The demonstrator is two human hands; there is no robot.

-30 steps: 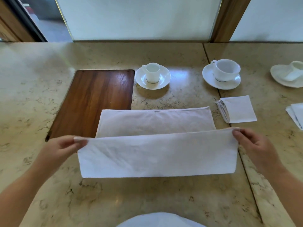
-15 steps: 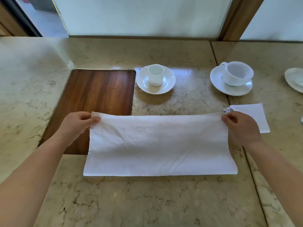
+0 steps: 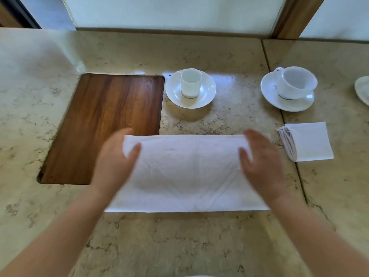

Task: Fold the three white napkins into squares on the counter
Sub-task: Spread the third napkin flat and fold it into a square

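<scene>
A white napkin (image 3: 187,172) lies on the marble counter (image 3: 179,242) as a long folded strip, its left end over the wooden board. My left hand (image 3: 117,162) lies flat on the strip's left end with the fingers straight. On the right end rests my right hand (image 3: 259,162), also flat and blurred by motion. Neither hand grips the cloth. A second napkin (image 3: 309,141), folded into a small square, sits on the counter just right of the strip.
A dark wooden board (image 3: 103,116) is set into the counter at the left. Behind the napkin stand a small cup on a saucer (image 3: 190,88) and a wider cup on a saucer (image 3: 289,88). Another saucer's edge (image 3: 362,90) shows at the far right.
Both hands carried the napkin's near edge up and over to the far edge, let go of the corners, and now lie flat on the folded strip.
</scene>
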